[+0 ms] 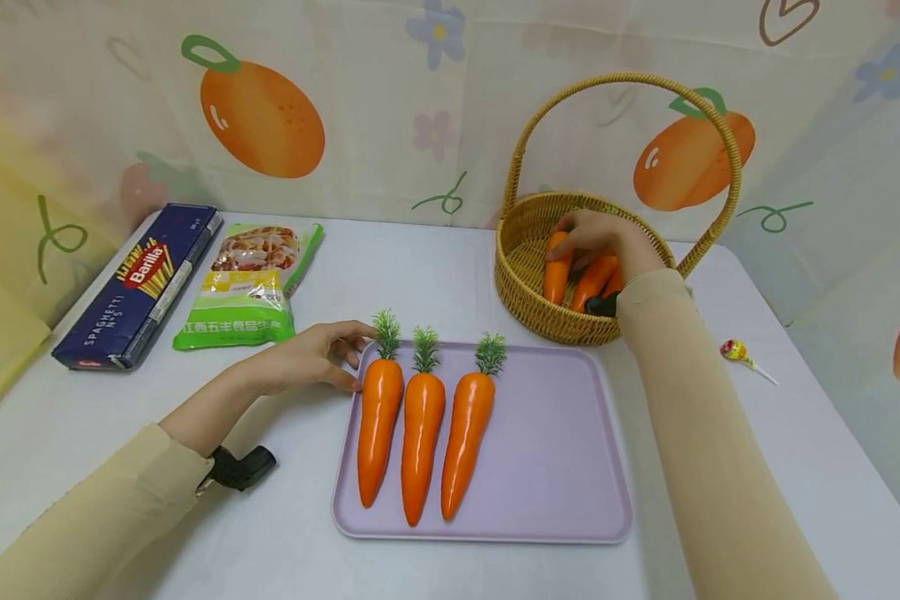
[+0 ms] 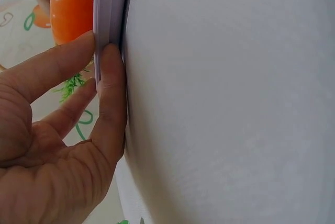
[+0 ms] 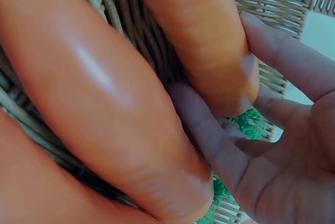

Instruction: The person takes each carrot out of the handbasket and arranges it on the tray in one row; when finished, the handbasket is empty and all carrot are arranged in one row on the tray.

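At the far left corner of the lilac tray, my left hand pinches the rim; the left wrist view shows the thumb and a finger on either side of it. Three toy carrots with green tops lie side by side on the tray: a left one, a middle one and a right one. Inside the wicker basket, my right hand grips the leftmost carrot near its leafy end, thumb and fingers on opposite sides. Beside it lies another carrot, with more orange next to that.
A blue spaghetti box and a green-and-white food packet lie at the left. A wrapped lollipop is right of the basket, whose tall handle arches above it. A patterned cloth hangs behind the table.
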`<state>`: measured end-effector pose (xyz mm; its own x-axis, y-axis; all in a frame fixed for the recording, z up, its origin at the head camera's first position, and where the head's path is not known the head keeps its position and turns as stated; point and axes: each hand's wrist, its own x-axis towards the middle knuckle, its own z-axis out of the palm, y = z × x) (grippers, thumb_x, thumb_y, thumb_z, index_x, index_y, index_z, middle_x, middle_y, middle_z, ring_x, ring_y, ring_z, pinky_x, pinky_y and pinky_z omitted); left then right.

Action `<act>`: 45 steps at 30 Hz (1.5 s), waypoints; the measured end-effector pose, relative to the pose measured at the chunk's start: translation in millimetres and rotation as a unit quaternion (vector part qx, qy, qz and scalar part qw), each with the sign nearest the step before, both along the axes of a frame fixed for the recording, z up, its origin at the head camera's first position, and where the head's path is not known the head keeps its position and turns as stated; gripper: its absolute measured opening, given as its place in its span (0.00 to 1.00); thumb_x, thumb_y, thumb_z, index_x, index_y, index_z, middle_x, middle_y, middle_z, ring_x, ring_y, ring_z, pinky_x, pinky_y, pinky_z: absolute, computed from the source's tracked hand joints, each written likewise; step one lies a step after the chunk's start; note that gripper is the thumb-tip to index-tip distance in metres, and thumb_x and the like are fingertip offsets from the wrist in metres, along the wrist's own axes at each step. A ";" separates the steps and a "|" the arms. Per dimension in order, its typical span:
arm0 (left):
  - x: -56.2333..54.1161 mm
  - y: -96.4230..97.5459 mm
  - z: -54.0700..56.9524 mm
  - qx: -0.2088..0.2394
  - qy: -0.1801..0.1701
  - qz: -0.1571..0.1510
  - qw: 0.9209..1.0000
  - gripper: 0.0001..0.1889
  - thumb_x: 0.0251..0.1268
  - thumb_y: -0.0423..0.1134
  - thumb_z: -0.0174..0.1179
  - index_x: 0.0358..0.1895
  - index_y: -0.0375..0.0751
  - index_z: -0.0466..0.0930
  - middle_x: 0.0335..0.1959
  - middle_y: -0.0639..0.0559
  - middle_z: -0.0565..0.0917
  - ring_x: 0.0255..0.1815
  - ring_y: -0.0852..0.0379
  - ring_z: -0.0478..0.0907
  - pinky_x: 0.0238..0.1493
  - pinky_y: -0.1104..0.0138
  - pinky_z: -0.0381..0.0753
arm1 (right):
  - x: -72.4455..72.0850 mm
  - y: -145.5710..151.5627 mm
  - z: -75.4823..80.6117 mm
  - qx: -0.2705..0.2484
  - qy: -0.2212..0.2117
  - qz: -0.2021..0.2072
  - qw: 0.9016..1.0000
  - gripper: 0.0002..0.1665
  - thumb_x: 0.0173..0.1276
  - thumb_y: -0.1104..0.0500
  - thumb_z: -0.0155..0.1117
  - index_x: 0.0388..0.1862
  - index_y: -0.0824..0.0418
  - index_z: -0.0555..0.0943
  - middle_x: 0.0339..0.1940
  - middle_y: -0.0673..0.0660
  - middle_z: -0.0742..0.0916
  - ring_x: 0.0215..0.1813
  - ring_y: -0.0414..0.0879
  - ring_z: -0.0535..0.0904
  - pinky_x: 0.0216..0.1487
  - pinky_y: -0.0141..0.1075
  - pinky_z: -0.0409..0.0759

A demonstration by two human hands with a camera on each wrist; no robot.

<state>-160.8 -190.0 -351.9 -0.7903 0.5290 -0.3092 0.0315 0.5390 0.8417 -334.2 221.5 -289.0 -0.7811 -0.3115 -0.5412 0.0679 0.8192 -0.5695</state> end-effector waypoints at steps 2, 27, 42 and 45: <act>0.1 -0.1 0.1 0.002 -0.001 -0.001 1.000 0.35 0.55 0.32 0.68 0.68 0.37 0.67 0.56 0.38 0.70 0.50 0.49 0.71 0.45 0.69 0.77 | 0.1 -0.6 0.0 -0.003 0.002 -0.002 1.000 0.39 0.71 0.53 0.61 0.74 0.65 0.58 0.60 0.61 0.73 0.55 0.49 0.80 0.66 0.46 0.76; -1.6 -0.2 -0.3 0.003 0.003 -0.002 1.000 0.36 0.54 0.32 0.68 0.68 0.37 0.66 0.49 0.40 0.74 0.50 0.49 0.70 0.45 0.69 0.76 | 28.1 0.3 61.4 -0.101 0.127 -0.049 0.986 0.41 0.65 0.47 0.69 0.71 0.53 0.61 0.57 0.52 0.75 0.47 0.40 0.79 0.46 0.29 0.81; -5.2 -5.1 -3.2 0.004 -0.002 -0.002 1.000 0.35 0.55 0.32 0.67 0.68 0.38 0.67 0.57 0.38 0.69 0.50 0.49 0.71 0.45 0.69 0.77 | 88.5 -24.2 67.8 -0.198 0.174 -0.033 0.964 0.34 0.62 0.52 0.71 0.65 0.50 0.69 0.57 0.52 0.77 0.49 0.46 0.80 0.49 0.32 0.81; -5.6 -5.4 -3.3 0.005 -0.002 -0.004 1.000 0.34 0.56 0.32 0.67 0.68 0.37 0.66 0.57 0.38 0.70 0.49 0.50 0.71 0.45 0.70 0.77 | 98.6 -27.6 62.9 -0.198 0.183 -0.030 0.962 0.32 0.62 0.52 0.72 0.63 0.50 0.71 0.55 0.53 0.80 0.47 0.47 0.81 0.49 0.33 0.81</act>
<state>-166.4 -195.4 -355.3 -0.7854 0.5376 -0.3068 0.0326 0.5309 0.8468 -235.6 193.9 -226.1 -0.9203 -0.3842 -0.0740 -0.1561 0.5339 -0.8310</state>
